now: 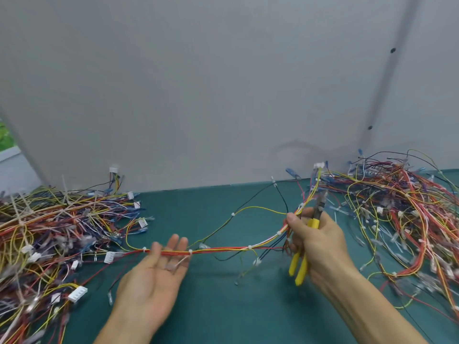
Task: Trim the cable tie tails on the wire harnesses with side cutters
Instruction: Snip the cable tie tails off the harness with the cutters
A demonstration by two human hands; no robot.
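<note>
A teal work table (223, 309) runs up against a plain grey wall panel (198, 83) along its far edge. A dim vertical seam (395, 70) crosses the panel above the table's far right corner, with two small dark fasteners (392, 50) (370, 127) beside it. Past the panel's left edge, a pale ledge (11, 167) and blurred green foliage (5, 135) show.

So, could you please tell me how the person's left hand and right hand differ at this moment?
The left hand lies palm up with straight fingers; the right hand is curled. The left hand only supports the wire harness across its fingers; the right hand pinches it. The right hand also holds the yellow-handled side cutters; the left hand has no tool. Both touch the same harness.
</note>
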